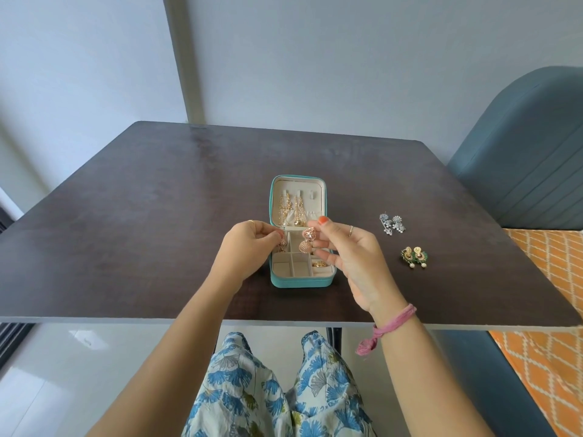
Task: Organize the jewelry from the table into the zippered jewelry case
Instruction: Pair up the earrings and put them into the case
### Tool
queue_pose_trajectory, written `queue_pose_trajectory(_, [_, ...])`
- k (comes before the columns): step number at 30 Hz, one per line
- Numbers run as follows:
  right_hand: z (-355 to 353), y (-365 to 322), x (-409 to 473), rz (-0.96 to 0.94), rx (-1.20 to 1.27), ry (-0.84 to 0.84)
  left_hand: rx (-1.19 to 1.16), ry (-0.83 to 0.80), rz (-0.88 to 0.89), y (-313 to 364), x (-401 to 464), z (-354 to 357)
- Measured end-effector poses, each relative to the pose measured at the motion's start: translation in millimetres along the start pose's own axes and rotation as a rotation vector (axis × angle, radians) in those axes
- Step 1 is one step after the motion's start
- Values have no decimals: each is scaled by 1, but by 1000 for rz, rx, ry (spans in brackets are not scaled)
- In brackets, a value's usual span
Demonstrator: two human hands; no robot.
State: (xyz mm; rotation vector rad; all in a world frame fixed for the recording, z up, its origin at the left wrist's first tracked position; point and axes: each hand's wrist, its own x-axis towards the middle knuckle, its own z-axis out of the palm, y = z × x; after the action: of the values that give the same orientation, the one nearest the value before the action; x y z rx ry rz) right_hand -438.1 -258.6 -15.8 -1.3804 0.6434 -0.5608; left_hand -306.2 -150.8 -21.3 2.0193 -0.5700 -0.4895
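Your right hand point(350, 247) fingers pinch a rose-gold earring point(307, 242) above the open teal jewelry case point(301, 280), while your left hand point(249, 244) fingers close on a second earring point(281, 246) at the case's left edge. Gold chains point(291, 209) hang in the lid. Silver earrings point(392, 224) and green earrings point(414, 256) lie on the dark table point(142, 216), right of the case.

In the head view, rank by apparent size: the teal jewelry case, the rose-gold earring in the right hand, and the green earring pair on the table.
1. teal jewelry case, clearly largest.
2 and 3. green earring pair and rose-gold earring look about alike; the earring is held above the table, nearer the camera, so I won't rank them.
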Motion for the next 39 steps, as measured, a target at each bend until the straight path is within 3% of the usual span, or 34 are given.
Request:
queue_pose_trajectory(12, [1,1,1,-32,-30,5,271,0,163,-2,7,3])
queue_pose_trajectory(27, [22,-14,28,-223,-594,73,-16,29,55,-15,1,5])
queue_pose_trajectory(32, [35,-14,34,-227,-646,52,-19,82,100,-25,-3,5])
queue_pose_trajectory(39, [42,-8,38,-249,-638,176,12,125,195,-31,-5,10])
